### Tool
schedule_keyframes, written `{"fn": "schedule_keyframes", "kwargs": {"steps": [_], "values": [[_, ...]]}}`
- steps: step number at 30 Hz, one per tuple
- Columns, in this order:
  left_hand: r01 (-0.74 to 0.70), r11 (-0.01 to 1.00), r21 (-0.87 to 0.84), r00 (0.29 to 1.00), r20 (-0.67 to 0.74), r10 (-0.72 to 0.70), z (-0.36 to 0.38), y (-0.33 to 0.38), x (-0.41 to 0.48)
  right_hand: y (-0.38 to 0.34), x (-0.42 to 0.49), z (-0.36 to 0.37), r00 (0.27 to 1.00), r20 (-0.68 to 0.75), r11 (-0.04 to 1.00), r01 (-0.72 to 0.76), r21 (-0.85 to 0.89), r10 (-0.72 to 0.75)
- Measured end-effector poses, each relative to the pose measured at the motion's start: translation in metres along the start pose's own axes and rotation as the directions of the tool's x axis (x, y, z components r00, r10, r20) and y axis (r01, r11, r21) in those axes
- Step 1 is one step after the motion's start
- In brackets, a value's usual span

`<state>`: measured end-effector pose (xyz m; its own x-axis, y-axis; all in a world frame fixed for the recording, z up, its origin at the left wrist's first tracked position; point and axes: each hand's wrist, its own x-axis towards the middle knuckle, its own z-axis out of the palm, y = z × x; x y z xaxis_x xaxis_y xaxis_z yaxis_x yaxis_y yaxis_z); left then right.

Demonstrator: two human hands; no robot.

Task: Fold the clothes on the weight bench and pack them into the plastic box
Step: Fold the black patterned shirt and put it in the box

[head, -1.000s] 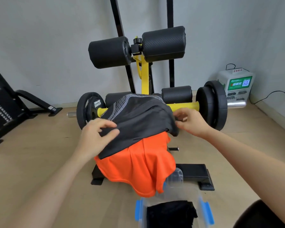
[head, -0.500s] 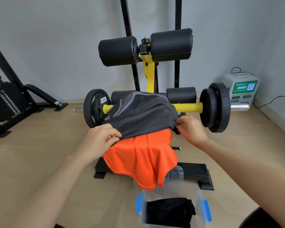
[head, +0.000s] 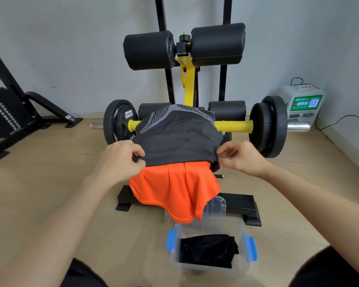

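at centre frame the left hand (head: pixel 120 160) and right hand (head: pixel 243 158) each pinch a near corner of the dark grey garment (head: pixel 178 139) draped over the orange garment (head: pixel 174 189) on the bench (head: pixel 239 200), so folding looks begun; next it probably needs lifting clear, folding, then lowering into the plastic box (head: pixel 248 247) at bottom centre.

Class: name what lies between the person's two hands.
In the head view, the dark grey garment stretches between the left hand and right hand, draped over the orange garment.
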<state>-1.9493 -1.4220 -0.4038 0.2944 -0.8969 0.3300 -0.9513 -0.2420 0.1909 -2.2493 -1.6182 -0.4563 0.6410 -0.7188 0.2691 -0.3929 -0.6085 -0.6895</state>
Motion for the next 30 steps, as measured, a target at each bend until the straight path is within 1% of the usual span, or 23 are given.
{"fn": "schedule_keyframes", "kwargs": {"steps": [2, 4, 7, 9, 11, 13, 15, 16, 18, 20, 22, 24, 26, 27, 28, 30], "values": [[-0.036, 0.998, -0.057, 0.998, -0.046, 0.033, 0.008, 0.012, 0.009, -0.001, 0.009, -0.001, 0.997, -0.064, 0.996, -0.040, 0.081, 0.045], [-0.068, 0.986, -0.151, 0.995, -0.081, 0.057, 0.019, 0.023, 0.022, -0.002, 0.021, 0.000, 0.989, -0.132, 0.987, -0.048, 0.154, 0.068], [-0.118, 0.952, -0.283, 0.991, -0.100, 0.093, 0.038, 0.037, 0.049, 0.001, 0.044, 0.005, 0.979, -0.188, 0.982, -0.042, 0.184, 0.077], [-0.116, 0.946, -0.302, 0.992, -0.087, 0.094, 0.046, 0.043, 0.068, 0.008, 0.061, 0.007, 0.981, -0.163, 0.980, -0.075, 0.183, 0.105], [-0.082, 0.949, -0.303, 0.996, -0.051, 0.069, 0.054, 0.045, 0.085, 0.013, 0.076, 0.007, 0.987, -0.109, 0.977, -0.096, 0.192, 0.118], [-0.028, 0.966, -0.256, 0.999, 0.032, 0.037, 0.060, 0.043, 0.099, 0.020, 0.087, 0.009, 0.988, -0.055, 0.967, -0.126, 0.221, 0.142], [0.026, 0.977, -0.212, 0.994, 0.112, -0.002, 0.066, 0.039, 0.107, 0.027, 0.094, 0.010, 0.986, -0.013, 0.966, -0.158, 0.204, 0.164], [0.044, 0.976, -0.211, 0.992, 0.128, -0.017, 0.068, 0.038, 0.109, 0.029, 0.096, 0.011, 0.986, 0.001, 0.968, -0.164, 0.192, 0.166], [0.040, 0.972, -0.233, 0.996, 0.090, -0.019, 0.069, 0.035, 0.111, 0.027, 0.098, 0.006, 0.988, 0.019, 0.966, -0.152, 0.208, 0.151], [0.010, 0.966, -0.257, 0.999, 0.035, -0.001, 0.066, 0.033, 0.112, 0.024, 0.098, -0.006, 0.986, 0.049, 0.942, -0.168, 0.289, 0.161], [0.012, 0.954, -0.299, 1.000, 0.000, -0.012, 0.061, 0.028, 0.112, 0.021, 0.097, -0.021, 0.983, 0.073, 0.907, -0.181, 0.381, 0.166], [0.019, 0.922, -0.388, 1.000, -0.013, -0.026, 0.057, 0.023, 0.116, 0.019, 0.095, -0.032, 0.982, 0.083, 0.862, -0.191, 0.469, 0.172], [0.006, 0.886, -0.463, 0.997, -0.066, -0.041, 0.055, 0.021, 0.121, 0.013, 0.096, -0.039, 0.983, 0.047, 0.823, -0.175, 0.541, 0.178], [0.006, 0.887, -0.463, 0.992, -0.111, -0.065, 0.055, 0.022, 0.123, 0.010, 0.099, -0.039, 0.984, -0.007, 0.819, -0.145, 0.556, 0.179], [0.022, 0.905, -0.424, 0.982, -0.160, -0.098, 0.055, 0.024, 0.124, 0.008, 0.102, -0.039, 0.979, -0.086, 0.838, -0.110, 0.534, 0.183], [0.087, 0.953, -0.289, 0.966, -0.208, -0.152, 0.058, 0.030, 0.123, 0.007, 0.110, -0.032, 0.945, -0.266, 0.930, -0.086, 0.357, 0.189]]}}
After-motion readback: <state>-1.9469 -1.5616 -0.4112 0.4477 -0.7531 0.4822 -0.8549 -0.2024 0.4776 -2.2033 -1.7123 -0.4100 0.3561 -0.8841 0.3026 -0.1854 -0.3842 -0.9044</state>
